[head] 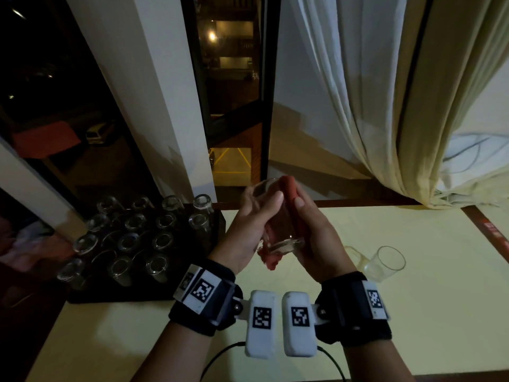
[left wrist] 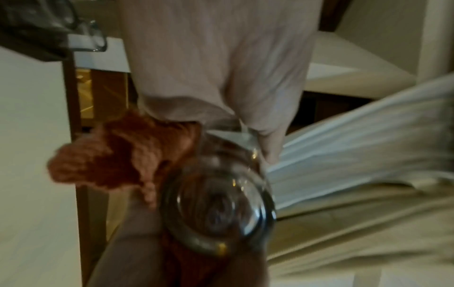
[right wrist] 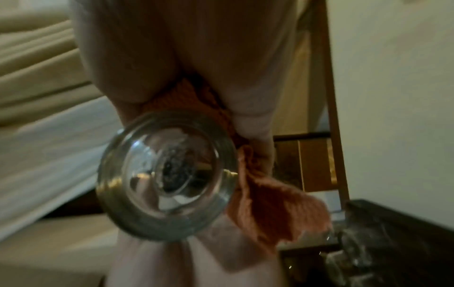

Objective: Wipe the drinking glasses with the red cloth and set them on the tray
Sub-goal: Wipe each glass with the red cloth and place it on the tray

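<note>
Pale yellow table (head: 413, 299) across the near right, edged in dark wood (head: 358, 203) on the far side. Cream curtain (head: 385, 106) hanging in folds at far right, bunched down onto the table's far corner. White pillar (head: 143, 92) slanting up at far left of centre, between dark window panes. Through the middle window (head: 231, 78), night outside: a lit lamp (head: 212, 36), a building front, yellow lines (head: 231, 161) on pavement below. Through the left pane, a pale car (head: 99, 133). Black cable (head: 217, 357) curving over the near table edge.
</note>
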`<action>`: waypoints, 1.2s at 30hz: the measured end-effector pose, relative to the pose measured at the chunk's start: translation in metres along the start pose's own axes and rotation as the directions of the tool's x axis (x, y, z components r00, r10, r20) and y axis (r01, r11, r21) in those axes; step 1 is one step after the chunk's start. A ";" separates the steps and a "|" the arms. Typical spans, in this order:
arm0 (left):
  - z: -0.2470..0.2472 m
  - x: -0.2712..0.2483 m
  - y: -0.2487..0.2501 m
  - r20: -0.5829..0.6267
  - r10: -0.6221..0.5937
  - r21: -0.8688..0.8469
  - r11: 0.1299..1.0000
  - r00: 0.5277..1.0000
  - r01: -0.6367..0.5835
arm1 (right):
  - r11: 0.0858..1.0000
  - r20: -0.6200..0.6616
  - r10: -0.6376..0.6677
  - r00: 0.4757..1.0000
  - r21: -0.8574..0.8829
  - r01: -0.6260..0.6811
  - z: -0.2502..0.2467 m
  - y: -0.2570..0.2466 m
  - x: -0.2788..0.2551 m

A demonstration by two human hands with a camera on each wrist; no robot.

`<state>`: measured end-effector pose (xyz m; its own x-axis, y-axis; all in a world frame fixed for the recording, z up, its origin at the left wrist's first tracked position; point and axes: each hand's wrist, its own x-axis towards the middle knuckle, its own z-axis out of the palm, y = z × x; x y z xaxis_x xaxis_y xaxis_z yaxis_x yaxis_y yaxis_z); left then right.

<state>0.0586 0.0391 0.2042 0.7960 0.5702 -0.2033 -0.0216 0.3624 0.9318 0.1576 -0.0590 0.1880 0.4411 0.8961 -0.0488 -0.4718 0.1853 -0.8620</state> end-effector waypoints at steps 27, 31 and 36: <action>0.007 0.006 0.017 0.101 -0.055 0.065 0.997 0.993 0.049 | 0.987 -0.106 -0.021 0.994 0.159 0.038 -0.002 -0.019 0.002; 0.011 0.007 0.021 0.045 -0.039 0.036 0.999 0.998 0.038 | 0.984 -0.139 -0.116 0.983 -0.148 0.095 -0.005 -0.021 0.003; 0.014 0.006 0.014 0.069 -0.039 0.036 0.999 0.997 0.037 | 0.995 -0.057 -0.060 0.997 0.075 0.065 0.001 -0.014 0.003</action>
<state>0.0720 0.0371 0.2200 0.8362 0.5032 -0.2182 0.0295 0.3559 0.9341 0.1648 -0.0591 0.2009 0.5116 0.8588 -0.0255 -0.4986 0.2726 -0.8228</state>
